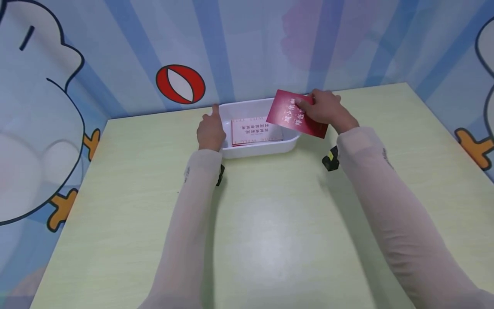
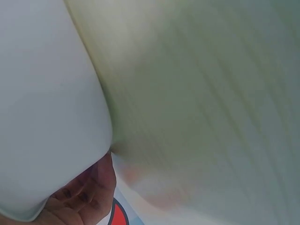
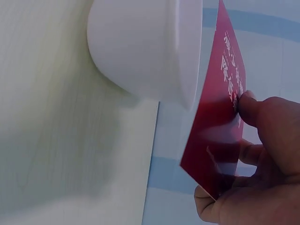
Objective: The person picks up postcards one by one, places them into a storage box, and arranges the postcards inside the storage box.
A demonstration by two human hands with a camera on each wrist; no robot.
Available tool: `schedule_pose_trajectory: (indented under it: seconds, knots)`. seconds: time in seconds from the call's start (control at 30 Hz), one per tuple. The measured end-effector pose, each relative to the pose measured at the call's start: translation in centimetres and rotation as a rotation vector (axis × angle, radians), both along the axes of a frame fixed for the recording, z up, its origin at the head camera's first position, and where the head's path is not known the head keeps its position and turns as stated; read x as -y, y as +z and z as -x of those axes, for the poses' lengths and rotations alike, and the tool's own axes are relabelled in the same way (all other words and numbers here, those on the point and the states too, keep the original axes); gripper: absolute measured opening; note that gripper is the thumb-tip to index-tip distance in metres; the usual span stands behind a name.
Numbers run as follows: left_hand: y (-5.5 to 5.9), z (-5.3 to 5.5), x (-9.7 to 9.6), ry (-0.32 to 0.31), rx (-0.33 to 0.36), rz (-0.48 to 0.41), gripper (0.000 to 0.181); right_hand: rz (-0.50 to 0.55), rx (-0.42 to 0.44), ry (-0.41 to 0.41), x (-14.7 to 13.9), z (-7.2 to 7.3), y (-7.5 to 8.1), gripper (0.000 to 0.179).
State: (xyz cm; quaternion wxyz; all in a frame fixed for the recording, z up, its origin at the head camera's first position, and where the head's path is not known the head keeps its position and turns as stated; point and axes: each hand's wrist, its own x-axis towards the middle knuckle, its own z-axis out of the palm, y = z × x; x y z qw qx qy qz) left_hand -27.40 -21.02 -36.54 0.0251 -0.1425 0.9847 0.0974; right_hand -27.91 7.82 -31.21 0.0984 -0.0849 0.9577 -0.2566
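Note:
A white plastic tray (image 1: 262, 150) stands at the back of the table, by the wall. My left hand (image 1: 211, 132) grips its left end; in the left wrist view, fingers (image 2: 96, 197) curl against the outer wall of the tray (image 2: 51, 103). Over the tray's right end, my right hand (image 1: 328, 109) pinches a red card (image 1: 287, 110) with white Chinese writing. The right wrist view shows the thumb on one face of the card (image 3: 215, 117) and fingers behind it. A pale card (image 1: 254, 132) with dark writing and a red border lies inside the tray, partly covered by the red one.
The pale green table (image 1: 251, 223) meets a blue striped wall (image 1: 247, 47) right behind the tray. Cartoon figures and a red-and-white ball (image 1: 180, 84) are printed on the wall. A small black device (image 1: 330, 159) sits under the right wrist.

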Motion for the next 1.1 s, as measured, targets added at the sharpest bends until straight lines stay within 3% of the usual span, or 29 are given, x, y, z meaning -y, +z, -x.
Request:
schedule_pose_trajectory:
  seconds: [0.27, 0.73, 1.1]
  knots:
    - [0.0, -0.2, 0.2, 0.012, -0.003, -0.001, 0.082, 0.034, 0.052, -0.013, 1.4, 0.2, 0.1, 0.059]
    - [-0.4, -0.4, -0.5, 0.008, -0.029, 0.014, 0.078, 0.036, 0.002, 0.042, 3.2, 0.4, -1.0, 0.044]
    - [-0.5, -0.7, -0.9, 0.021, -0.016, 0.025, 0.079, 0.146, -0.028, 0.084, 4.0, 0.5, -1.9, 0.046]
